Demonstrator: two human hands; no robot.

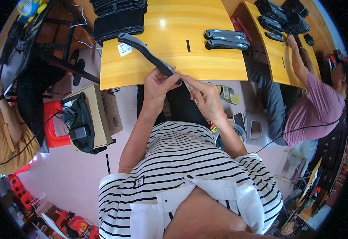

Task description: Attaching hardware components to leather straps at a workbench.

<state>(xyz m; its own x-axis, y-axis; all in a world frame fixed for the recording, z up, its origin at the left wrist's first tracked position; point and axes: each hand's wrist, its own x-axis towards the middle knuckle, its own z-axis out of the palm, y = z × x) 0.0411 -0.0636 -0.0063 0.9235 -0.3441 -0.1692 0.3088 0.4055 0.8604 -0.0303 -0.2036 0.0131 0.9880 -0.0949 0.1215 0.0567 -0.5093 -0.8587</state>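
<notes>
A long grey and black padded strap [148,54] slants over the near edge of the yellow table. Its far end rises toward the left, near a white label [124,49] lying on the tabletop. My left hand [157,87] is closed around the strap's lower part, thumb on top. My right hand [207,99] meets the strap's near end, its index finger stretched to the tip and the other fingers curled in. The fingers partly hide that end. Several similar grey straps [227,39] lie stacked on the right side of the table.
Stacks of black fabric pieces [118,28] stand at the yellow table's [166,24] far left. An open cardboard box [98,115] with black cloth sits left on the floor. Two co-workers sit to either side; the right one [315,99] reaches over another table [277,59].
</notes>
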